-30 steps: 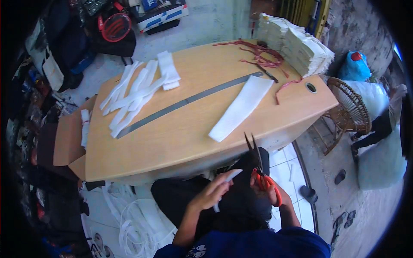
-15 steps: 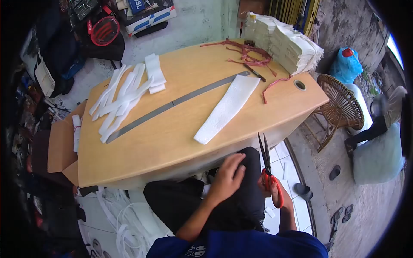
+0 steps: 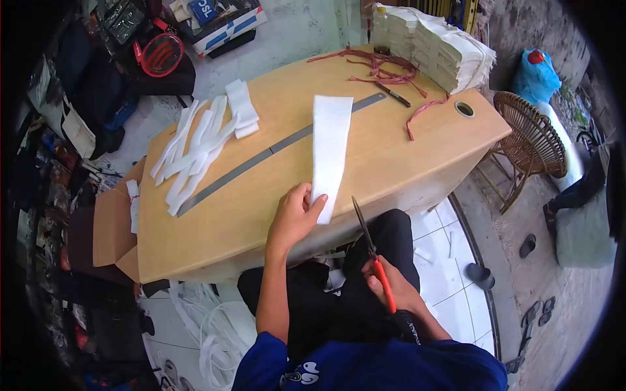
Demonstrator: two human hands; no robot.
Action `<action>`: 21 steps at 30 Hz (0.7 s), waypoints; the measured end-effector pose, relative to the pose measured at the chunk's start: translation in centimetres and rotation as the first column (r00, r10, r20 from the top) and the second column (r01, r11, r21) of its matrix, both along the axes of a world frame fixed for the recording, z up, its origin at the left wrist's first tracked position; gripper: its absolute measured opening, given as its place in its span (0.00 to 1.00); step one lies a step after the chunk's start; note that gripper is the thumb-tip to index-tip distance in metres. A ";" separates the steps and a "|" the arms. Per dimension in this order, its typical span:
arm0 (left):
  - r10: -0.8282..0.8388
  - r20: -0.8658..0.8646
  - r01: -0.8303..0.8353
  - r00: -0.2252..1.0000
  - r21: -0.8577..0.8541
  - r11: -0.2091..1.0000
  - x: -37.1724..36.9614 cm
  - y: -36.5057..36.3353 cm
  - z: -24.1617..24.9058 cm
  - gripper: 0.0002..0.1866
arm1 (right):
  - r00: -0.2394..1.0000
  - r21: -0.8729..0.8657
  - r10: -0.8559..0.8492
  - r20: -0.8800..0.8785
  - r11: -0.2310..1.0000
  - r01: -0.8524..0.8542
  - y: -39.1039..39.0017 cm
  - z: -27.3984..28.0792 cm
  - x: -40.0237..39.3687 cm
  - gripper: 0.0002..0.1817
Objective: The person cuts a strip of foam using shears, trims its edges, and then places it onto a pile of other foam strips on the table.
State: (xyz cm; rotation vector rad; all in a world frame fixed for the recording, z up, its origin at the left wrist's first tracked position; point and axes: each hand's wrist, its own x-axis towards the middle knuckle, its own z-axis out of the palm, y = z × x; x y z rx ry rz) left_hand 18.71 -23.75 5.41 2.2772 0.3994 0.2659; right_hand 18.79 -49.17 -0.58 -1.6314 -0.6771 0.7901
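Note:
My left hand [image 3: 293,218] rests on the wooden table [image 3: 261,195] and pinches the near end of a wide white fabric strip [image 3: 329,146]. The strip lies lengthwise across a long grey metal ruler [image 3: 261,159]. My right hand [image 3: 391,290] is below the table edge, over my lap, and grips red-handled scissors [image 3: 368,244] with the blades pointing up toward the strip's near end. The blades look almost closed.
A pile of narrow white strips [image 3: 195,143] lies at the table's far left. Red cords [image 3: 385,68], a dark pen [image 3: 392,95] and a stack of white sheets [image 3: 437,49] sit at the far right. A wicker chair [image 3: 531,146] stands right of the table. White strips litter the floor [image 3: 208,326].
My left hand rose from my lap to the table and took the wide strip's near end. The strip swung to lie lengthwise toward me. The scissors moved left and lower.

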 end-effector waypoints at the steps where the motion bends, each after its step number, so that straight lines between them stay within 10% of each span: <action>1: -0.014 -0.053 0.007 0.998 -0.130 0.991 -0.7 -0.2 0.2 0.14 | 1.000 -0.002 -0.020 0.010 1.000 0.020 0.2 -0.3 -0.3 0.43; 10: 0.255 0.229 -0.012 0.940 -0.722 0.692 -5.6 -5.5 -1.3 0.10 | 1.000 0.057 0.002 0.015 0.998 -0.003 1.7 -0.9 -1.6 0.37; 21: 0.216 0.355 0.136 0.910 -0.745 0.652 -7.6 -7.0 -2.6 0.18 | 0.993 0.065 0.013 0.114 0.998 -0.020 4.3 0.6 -2.4 0.37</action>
